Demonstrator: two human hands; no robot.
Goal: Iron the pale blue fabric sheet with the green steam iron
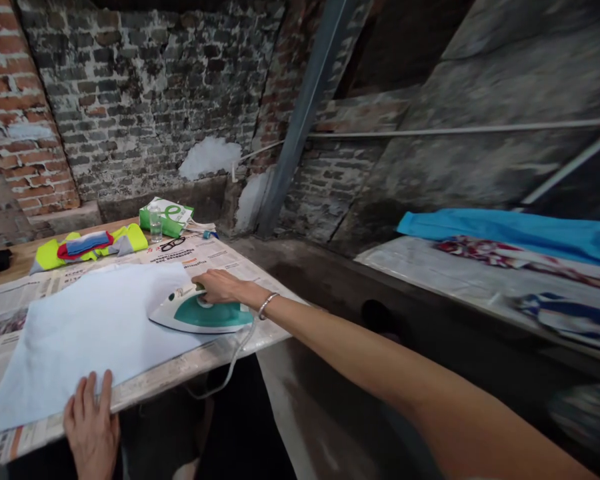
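Observation:
A white and green iron (205,315) rests on the right part of a pale blue cloth (97,320), its tip pointing left. My right hand (217,287) is wrapped round the iron's handle, with a bracelet on the wrist. The cloth lies spread over newspaper (225,257) on the table. At the table's front edge, my left hand (93,420) has its fingers stretched out, the fingertips on the near edge of the cloth. A white cord (237,353) hangs from the back of the iron and drops below the table edge.
Folded yellow, red and blue fabric (93,245), a clear glass (155,225), a green and white bag (167,215) and black glasses (173,244) sit at the table's back. Another table (410,260) on the right holds blue cloth (505,230) and patterned fabrics.

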